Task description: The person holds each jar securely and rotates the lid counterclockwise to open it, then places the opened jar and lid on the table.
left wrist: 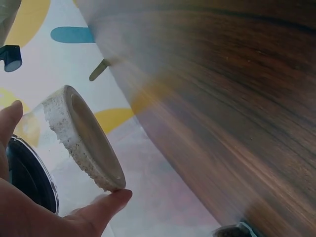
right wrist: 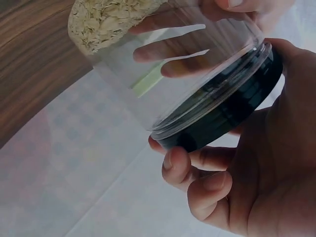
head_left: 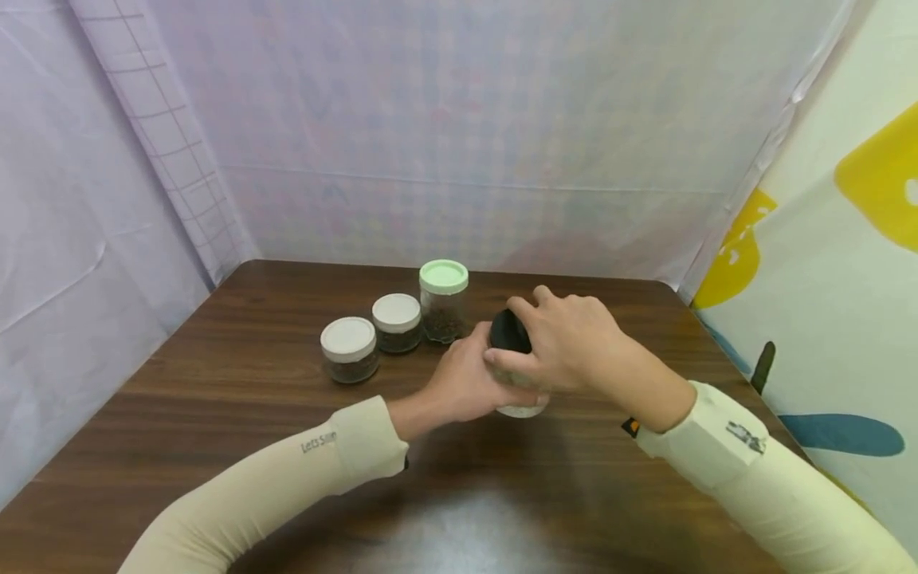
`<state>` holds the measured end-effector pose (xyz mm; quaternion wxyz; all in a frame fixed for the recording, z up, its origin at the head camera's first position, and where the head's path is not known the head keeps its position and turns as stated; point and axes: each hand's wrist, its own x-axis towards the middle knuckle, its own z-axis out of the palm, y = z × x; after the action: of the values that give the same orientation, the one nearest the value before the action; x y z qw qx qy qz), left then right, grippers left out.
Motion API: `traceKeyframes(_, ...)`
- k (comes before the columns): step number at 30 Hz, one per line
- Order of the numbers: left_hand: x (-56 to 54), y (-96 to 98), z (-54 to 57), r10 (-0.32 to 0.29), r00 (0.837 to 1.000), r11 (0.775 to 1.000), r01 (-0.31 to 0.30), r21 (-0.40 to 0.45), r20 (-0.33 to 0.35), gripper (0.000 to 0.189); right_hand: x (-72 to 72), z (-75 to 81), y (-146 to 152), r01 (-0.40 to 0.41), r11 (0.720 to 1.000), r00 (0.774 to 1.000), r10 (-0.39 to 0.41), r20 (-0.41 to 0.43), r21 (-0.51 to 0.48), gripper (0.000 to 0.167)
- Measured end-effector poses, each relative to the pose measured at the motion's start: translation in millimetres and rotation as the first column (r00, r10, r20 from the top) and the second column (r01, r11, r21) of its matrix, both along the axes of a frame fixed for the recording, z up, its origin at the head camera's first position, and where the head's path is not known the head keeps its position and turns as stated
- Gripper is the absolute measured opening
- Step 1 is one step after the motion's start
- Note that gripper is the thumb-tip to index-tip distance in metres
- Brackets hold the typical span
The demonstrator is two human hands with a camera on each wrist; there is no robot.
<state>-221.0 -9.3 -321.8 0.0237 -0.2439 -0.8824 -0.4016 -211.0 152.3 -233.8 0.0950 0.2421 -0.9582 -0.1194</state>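
My left hand (head_left: 468, 376) grips a clear jar (right wrist: 118, 74) by its body, and the fingers show through its wall in the right wrist view. Pale dry flakes (right wrist: 111, 22) lie in the bottom of the jar. On its mouth sits a black lid (head_left: 509, 332), which my right hand (head_left: 574, 339) holds with fingers and thumb curled around the rim. The jar is tilted, its base (left wrist: 91, 143) above the table in the left wrist view. In the head view the hands cover most of the jar.
Left of the hands stand two short glass jars with white lids, one nearer (head_left: 349, 351) and one farther (head_left: 397, 323). A taller jar with a pale green lid (head_left: 444, 299) stands beside them, dark contents inside. The brown wooden table (head_left: 237, 351) meets cloth hangings (head_left: 466, 143) behind.
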Motion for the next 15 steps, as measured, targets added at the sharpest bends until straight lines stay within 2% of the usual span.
traceKeyframes(11,1.5,-0.9,-1.1,0.001,1.0,1.0,-0.001,-0.014,0.002,0.097,0.2,-3.5,5.0,-0.082,0.996,0.997,0.082,-0.002,-0.034,0.083)
traceKeyframes(15,0.2,-2.2,-2.0,-0.027,0.999,1.0,0.027,-0.01,-0.028,0.093,0.8,-4.7,5.8,-0.098,0.994,0.995,0.097,-0.013,-0.049,0.082)
